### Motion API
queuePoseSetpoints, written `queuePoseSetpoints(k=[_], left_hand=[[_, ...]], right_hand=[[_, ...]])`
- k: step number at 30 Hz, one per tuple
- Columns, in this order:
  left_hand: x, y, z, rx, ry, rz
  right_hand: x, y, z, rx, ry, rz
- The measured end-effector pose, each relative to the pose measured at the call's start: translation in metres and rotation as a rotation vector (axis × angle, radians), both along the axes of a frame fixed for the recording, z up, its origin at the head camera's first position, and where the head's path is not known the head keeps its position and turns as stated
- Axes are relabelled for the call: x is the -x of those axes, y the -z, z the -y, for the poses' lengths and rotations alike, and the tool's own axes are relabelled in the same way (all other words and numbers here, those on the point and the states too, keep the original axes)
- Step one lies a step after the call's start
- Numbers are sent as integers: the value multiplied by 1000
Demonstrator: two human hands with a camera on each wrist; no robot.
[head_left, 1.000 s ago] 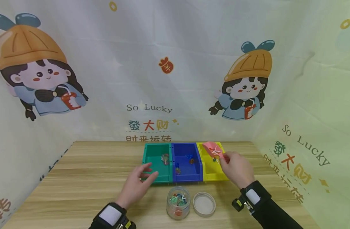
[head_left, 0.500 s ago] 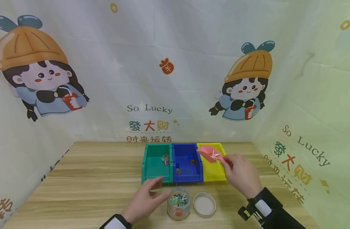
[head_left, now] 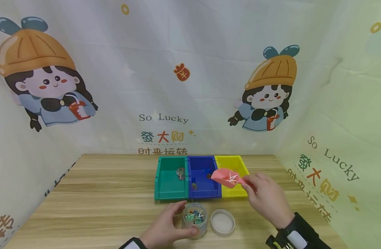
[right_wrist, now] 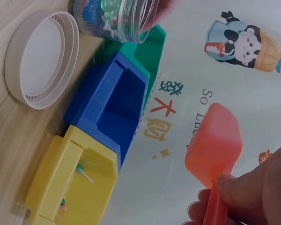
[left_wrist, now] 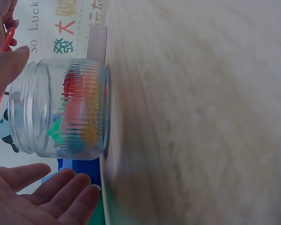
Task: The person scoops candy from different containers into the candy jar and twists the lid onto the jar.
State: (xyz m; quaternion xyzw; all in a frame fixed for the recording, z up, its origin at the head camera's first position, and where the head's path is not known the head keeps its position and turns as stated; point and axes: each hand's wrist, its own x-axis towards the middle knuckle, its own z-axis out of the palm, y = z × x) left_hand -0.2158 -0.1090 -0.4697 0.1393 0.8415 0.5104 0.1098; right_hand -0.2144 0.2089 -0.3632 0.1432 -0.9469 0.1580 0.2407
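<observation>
My right hand [head_left: 268, 197] pinches the handle of a pink scoop [head_left: 223, 177], held level over the blue and yellow bins. Several thin white sticks and small red bits lie in the scoop. My left hand [head_left: 168, 224] is spread around a clear jar [head_left: 194, 216], fingers behind it and thumb in front. In the left wrist view, the thumb and relaxed fingers [left_wrist: 68, 187] stand on opposite sides of the jar [left_wrist: 49, 108], with gaps showing. Green, red, yellow and blue small pieces fill part of the jar, which stands upright and uncovered on the table.
Behind the jar, a green bin [head_left: 170, 183], a blue bin [head_left: 204, 191] and a yellow bin [head_left: 234, 192] stand side by side, with small pieces inside. A white lid [head_left: 223, 223] lies right of the jar. A printed cloth [head_left: 209, 97] hangs behind the table.
The left hand has moved right and down from near the green bin to the jar. The right hand has drawn the loaded scoop back from the yellow bin, leftward and nearer.
</observation>
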Motion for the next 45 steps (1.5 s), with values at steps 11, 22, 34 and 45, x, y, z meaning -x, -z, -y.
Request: queuePoseSetpoints(k=[11,22,34,45], left_hand=[[2,1,-5,-21,-5,57],[3,2,-5,-5,11,51],[3,2,-6,-28,9,68],[2,1,-5,-21,7,46]], right_hand=[[-14,-2,8,-4,-43,56],[-20,-1,17,-37,-60,48],[-25,6,26,-85,-122,17],[-27,11,33,-204,-171,-98]])
